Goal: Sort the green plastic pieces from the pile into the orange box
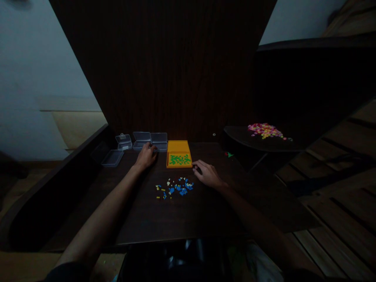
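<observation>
My left hand (146,156) rests at the front of a pair of clear plastic boxes (142,145), its fingers slightly apart and reaching over the front rim. Whether it presses on the rim is too dark to tell. A yellow box (179,145) with its lid raised stands in the middle, with many small green pieces (179,159) spread inside. Beside that box's front right corner is my right hand (206,173), thumb and forefinger bent with a gap between them and nothing visible in it. Small blue, white and yellow building bricks (178,188) lie loose in front of the box.
Farther left are a shallow clear tray (112,158) and a small lidded clear box (123,141). Pink and yellow beads (266,131) are heaped on a side shelf (243,135). A green and red piece (228,154) lies near the shelf. A dark panel (164,70) rises behind the tabletop.
</observation>
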Demonstrator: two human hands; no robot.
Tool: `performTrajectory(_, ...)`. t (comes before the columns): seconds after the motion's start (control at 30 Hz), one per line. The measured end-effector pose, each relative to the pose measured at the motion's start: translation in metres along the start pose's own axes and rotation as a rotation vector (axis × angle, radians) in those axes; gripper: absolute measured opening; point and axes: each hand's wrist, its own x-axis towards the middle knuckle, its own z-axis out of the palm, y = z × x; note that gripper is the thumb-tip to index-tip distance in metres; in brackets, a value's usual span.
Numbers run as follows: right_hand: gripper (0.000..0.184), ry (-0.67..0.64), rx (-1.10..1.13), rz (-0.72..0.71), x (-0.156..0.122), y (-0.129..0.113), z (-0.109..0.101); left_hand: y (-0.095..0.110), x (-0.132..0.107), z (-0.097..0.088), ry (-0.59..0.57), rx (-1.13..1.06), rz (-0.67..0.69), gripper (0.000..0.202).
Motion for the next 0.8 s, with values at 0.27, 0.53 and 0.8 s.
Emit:
performTrajectory(0.27, 0.024, -0.036, -0.036, -0.006, -0.001, -0.001, -0.001, -0.005, -0.012, -0.005, 0.009, -0.092, 0.048, 0.018)
performTrajectory(0.53, 0.025, -0.050, -0.065, -0.002, -0.001, -0.002, -0.002, -0.008, -0.038, -0.022, -0.021, -0.234, 0.125, 0.017)
performTrajectory(0.8, 0.025, -0.070, -0.071, 0.010, -0.001, -0.002, -0.003, -0.009, -0.069, -0.034, -0.128, -0.367, 0.221, 0.030)
